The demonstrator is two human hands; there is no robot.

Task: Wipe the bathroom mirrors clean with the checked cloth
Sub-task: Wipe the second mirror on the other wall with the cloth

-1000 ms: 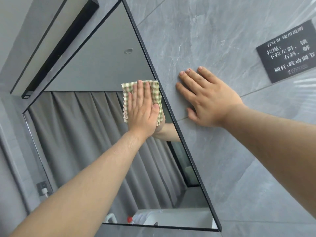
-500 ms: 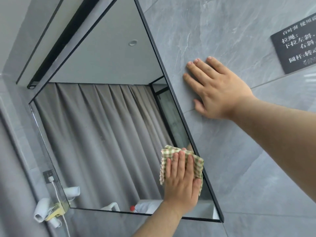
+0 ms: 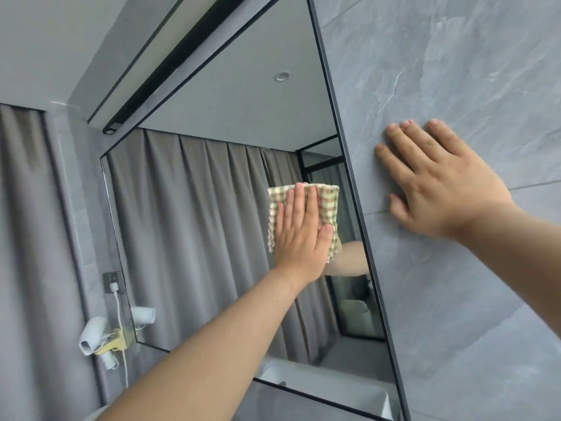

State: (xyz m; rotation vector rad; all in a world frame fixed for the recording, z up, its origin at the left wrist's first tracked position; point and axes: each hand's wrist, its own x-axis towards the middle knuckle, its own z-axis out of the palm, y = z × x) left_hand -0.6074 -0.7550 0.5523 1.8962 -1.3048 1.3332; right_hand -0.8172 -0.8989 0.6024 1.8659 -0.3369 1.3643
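A large black-framed mirror (image 3: 197,238) hangs on the grey tiled wall and reflects grey curtains and a ceiling. My left hand (image 3: 299,235) lies flat with straight fingers on a green and white checked cloth (image 3: 329,205), pressing it against the glass near the mirror's right edge, about mid-height. My right hand (image 3: 437,183) rests flat with spread fingers on the grey wall tile just right of the frame. Most of the cloth is hidden under my left hand.
A white hair dryer (image 3: 94,332) hangs in a yellow holder on the wall at the mirror's lower left, its cord plugged into a socket (image 3: 113,282) above. A black light rail (image 3: 170,71) runs along the ceiling above the mirror.
My left hand slid the cloth down from the upper right of the mirror to its lower right corner, then back up to mid-height. My right hand stayed pressed on the wall tile.
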